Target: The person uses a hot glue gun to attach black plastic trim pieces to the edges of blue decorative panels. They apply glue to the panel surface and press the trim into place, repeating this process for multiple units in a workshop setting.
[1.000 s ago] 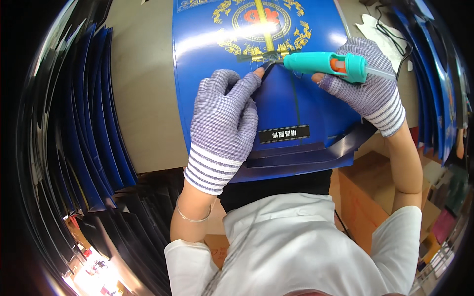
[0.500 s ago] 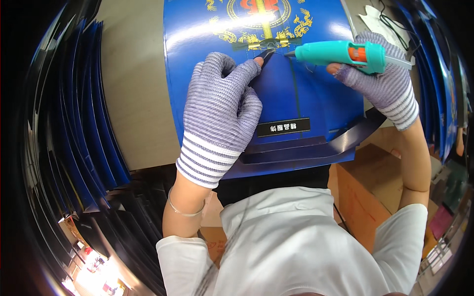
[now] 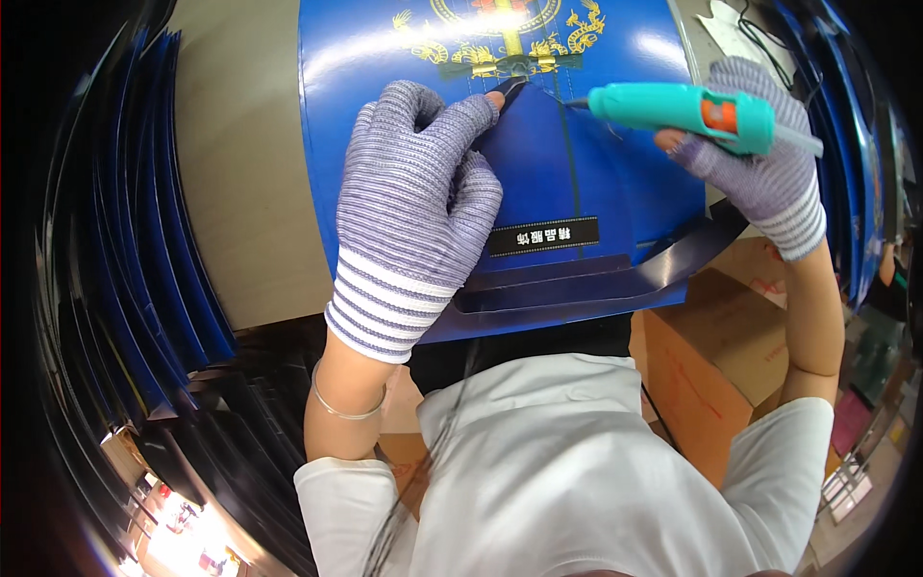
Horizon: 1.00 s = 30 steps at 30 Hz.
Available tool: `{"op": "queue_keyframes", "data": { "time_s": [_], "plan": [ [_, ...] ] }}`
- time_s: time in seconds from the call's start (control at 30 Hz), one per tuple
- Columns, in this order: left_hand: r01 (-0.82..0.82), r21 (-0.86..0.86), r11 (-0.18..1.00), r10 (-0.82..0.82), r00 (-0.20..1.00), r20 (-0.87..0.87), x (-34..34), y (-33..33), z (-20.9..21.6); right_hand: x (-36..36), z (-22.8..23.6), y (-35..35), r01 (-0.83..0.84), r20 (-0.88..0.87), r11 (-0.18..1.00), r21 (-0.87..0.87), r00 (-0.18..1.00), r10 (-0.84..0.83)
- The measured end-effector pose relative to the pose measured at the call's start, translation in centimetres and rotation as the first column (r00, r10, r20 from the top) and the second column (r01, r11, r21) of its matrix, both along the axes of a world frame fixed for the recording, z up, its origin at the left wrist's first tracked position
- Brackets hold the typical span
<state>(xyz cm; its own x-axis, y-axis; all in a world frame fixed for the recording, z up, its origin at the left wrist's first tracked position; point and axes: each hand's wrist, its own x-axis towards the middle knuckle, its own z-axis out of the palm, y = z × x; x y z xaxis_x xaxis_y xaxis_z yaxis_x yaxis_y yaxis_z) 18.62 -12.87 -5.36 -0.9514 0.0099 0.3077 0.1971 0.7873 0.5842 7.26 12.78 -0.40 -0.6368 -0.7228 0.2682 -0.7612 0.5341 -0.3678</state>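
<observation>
A glossy blue printed sheet with gold dragon figures lies in front of me, with a gold-and-dark bow-like trim across it. My left hand, in a striped fingerless glove, rests over the sheet's left part. Its thumb and forefinger close on a dark narrow strip just below the trim's middle; whether it is a ribbon end or a tool, I cannot tell. My right hand, gloved alike, grips a teal glue gun. The nozzle points left, just right of the strip, and a thin strand hangs below it.
A dark band-like handle and a black label lie along the sheet's near side. Stacked blue panels stand at left, more at right. A dark cable lies at the far right; a cardboard box stands below.
The glue gun's nozzle has drawn slightly right, away from the trim's middle. My left hand keeps its pinch on the dark strip. The view has shifted a little.
</observation>
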Motion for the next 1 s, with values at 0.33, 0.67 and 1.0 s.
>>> {"op": "queue_keyframes", "data": {
  "time_s": [0.33,0.67,1.0],
  "plan": [
    [0.0,0.02,1.0,0.0,1.0,0.024,0.0,0.1,0.1,-1.2,-1.1,-1.1,-0.047,-0.014,0.997,-0.064,0.999,0.047],
    [-0.001,-0.002,1.0,0.001,1.0,0.019,0.0,0.1,0.1,-0.2,-0.1,1.3,0.001,0.013,0.999,0.037,1.0,-0.001],
    [0.01,0.015,1.0,-0.01,1.0,0.004,-0.1,0.0,0.1,-1.8,-1.2,-1.7,-0.075,0.003,0.994,-0.082,0.997,0.076]
  ]
}}
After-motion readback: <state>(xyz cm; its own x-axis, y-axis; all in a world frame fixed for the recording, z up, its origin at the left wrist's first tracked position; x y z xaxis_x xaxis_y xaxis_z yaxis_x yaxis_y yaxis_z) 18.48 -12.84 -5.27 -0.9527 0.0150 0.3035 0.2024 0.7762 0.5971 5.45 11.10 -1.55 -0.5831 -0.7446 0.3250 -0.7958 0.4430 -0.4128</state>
